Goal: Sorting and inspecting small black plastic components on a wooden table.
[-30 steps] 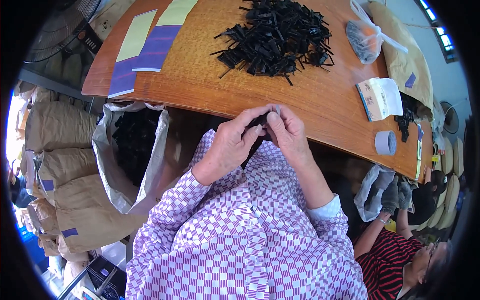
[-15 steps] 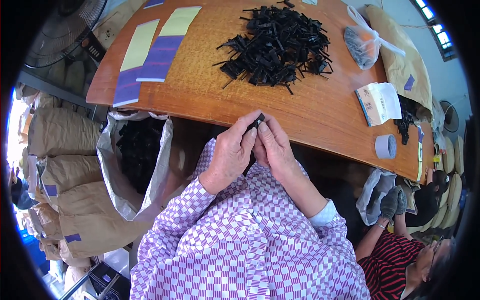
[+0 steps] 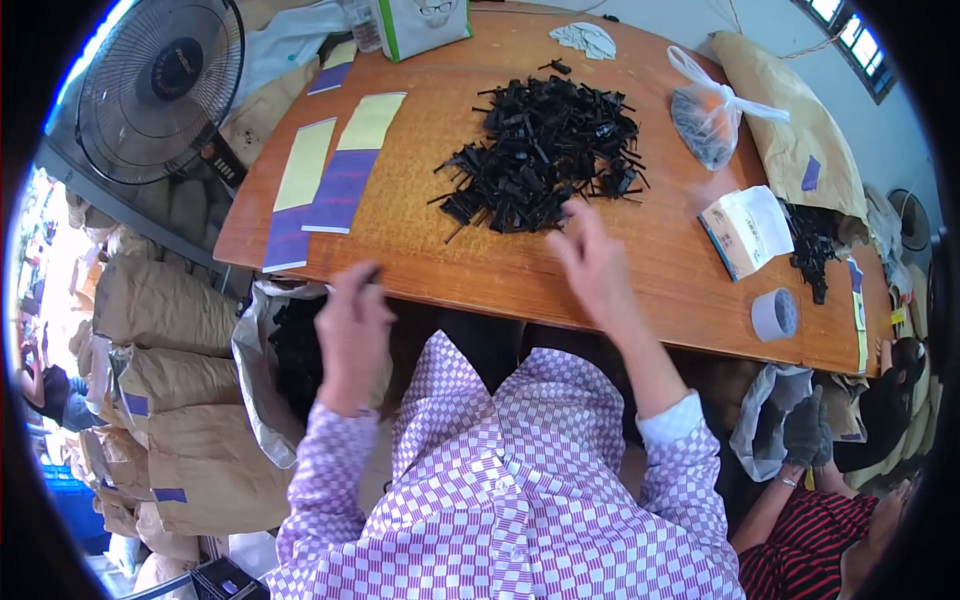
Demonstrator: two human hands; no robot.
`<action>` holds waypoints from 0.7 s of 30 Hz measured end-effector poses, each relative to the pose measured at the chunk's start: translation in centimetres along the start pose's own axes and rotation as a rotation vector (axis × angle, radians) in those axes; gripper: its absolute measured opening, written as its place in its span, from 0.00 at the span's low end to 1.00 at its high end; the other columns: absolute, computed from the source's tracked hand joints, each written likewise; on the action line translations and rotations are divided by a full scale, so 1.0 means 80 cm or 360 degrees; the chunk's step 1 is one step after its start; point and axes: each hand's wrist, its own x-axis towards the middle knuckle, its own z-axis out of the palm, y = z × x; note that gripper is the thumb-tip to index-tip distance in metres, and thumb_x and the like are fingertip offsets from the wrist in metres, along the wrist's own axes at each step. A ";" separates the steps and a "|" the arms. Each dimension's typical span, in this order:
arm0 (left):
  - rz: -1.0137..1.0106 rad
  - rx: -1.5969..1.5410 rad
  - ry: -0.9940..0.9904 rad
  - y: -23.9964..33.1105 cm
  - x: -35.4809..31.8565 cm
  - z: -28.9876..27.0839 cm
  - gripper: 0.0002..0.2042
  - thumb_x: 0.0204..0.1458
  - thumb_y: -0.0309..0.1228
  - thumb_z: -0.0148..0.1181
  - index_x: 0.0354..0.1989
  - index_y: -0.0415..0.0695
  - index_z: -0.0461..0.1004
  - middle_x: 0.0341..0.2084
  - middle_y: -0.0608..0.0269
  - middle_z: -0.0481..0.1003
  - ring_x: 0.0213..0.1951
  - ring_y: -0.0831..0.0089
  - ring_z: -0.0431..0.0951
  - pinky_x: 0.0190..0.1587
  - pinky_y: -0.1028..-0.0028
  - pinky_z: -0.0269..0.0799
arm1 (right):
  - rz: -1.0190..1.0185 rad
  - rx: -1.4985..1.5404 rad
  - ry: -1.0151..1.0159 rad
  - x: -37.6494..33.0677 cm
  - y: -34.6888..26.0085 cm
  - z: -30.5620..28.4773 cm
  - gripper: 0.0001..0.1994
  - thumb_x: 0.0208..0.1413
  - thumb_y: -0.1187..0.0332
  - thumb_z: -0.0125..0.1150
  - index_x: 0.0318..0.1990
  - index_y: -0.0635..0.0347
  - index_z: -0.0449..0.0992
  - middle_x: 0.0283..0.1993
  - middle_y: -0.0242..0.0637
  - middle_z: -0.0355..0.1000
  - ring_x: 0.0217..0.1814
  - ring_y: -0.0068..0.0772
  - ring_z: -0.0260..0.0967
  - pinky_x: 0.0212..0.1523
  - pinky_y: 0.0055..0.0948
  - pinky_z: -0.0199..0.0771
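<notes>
A heap of small black plastic parts (image 3: 540,150) with thin stems lies on the wooden table (image 3: 420,230). My right hand (image 3: 592,265) reaches to the heap's near edge, fingers apart, its fingertips by the closest parts; nothing shows in its grip. At the left, my left hand (image 3: 355,325) is over the table's front edge, close to the white sack (image 3: 265,375). Its fingers are bent and slightly blurred, with a dark small black plastic part (image 3: 373,273) at their tips. More black pieces fill the sack.
Purple-and-yellow paper strips (image 3: 340,190) lie on the left, near a fan (image 3: 165,90). To the right are a tied plastic bag (image 3: 708,125), an opened carton (image 3: 745,235), a tape roll (image 3: 774,315) and a large paper sack (image 3: 790,130). A co-worker in stripes (image 3: 810,540) sits lower right.
My hands, together around a small black part before, have separated. The left moved left toward the sack with the part; the right moved forward to the heap. The view has shifted up.
</notes>
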 end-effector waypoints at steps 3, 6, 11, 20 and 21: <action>0.0075 0.0483 0.0094 -0.047 0.020 -0.090 0.13 0.54 0.22 0.47 0.48 0.41 0.68 0.29 0.61 0.76 0.22 0.80 0.71 0.25 0.79 0.66 | 0.0039 -0.0439 -0.0039 0.029 0.042 -0.005 0.12 0.55 0.63 0.57 0.43 0.57 0.69 0.23 0.51 0.70 0.24 0.55 0.70 0.27 0.46 0.70; -0.0122 0.0887 0.0077 -0.056 0.017 -0.130 0.11 0.56 0.25 0.46 0.47 0.44 0.69 0.23 0.56 0.75 0.23 0.70 0.75 0.27 0.71 0.69 | -0.0001 -0.0629 -0.0176 0.031 0.067 -0.003 0.09 0.55 0.63 0.56 0.38 0.58 0.70 0.22 0.50 0.71 0.26 0.57 0.69 0.27 0.49 0.69; 0.0005 0.1226 0.0000 -0.129 -0.005 -0.152 0.11 0.56 0.29 0.48 0.48 0.47 0.67 0.24 0.49 0.74 0.28 0.54 0.76 0.32 0.59 0.69 | -0.0143 -0.0474 0.0054 0.028 0.096 -0.005 0.08 0.56 0.64 0.55 0.31 0.59 0.69 0.19 0.50 0.68 0.22 0.51 0.70 0.26 0.44 0.69; 0.0266 0.0609 0.0095 -0.020 -0.005 -0.053 0.27 0.41 0.24 0.64 0.53 0.40 0.65 0.46 0.50 0.68 0.47 0.53 0.70 0.49 0.62 0.67 | 0.1264 0.1528 -0.0192 -0.010 0.007 -0.015 0.14 0.58 0.59 0.56 0.24 0.54 0.68 0.12 0.21 0.54 0.09 0.13 0.45 0.09 0.18 0.40; -0.0028 0.0223 -0.0056 0.030 -0.010 -0.019 0.27 0.41 0.25 0.65 0.53 0.39 0.65 0.48 0.48 0.67 0.49 0.54 0.70 0.49 0.64 0.69 | 0.1303 0.1660 -0.0278 -0.023 -0.007 -0.006 0.14 0.58 0.59 0.56 0.24 0.54 0.68 0.11 0.21 0.54 0.09 0.13 0.45 0.10 0.18 0.41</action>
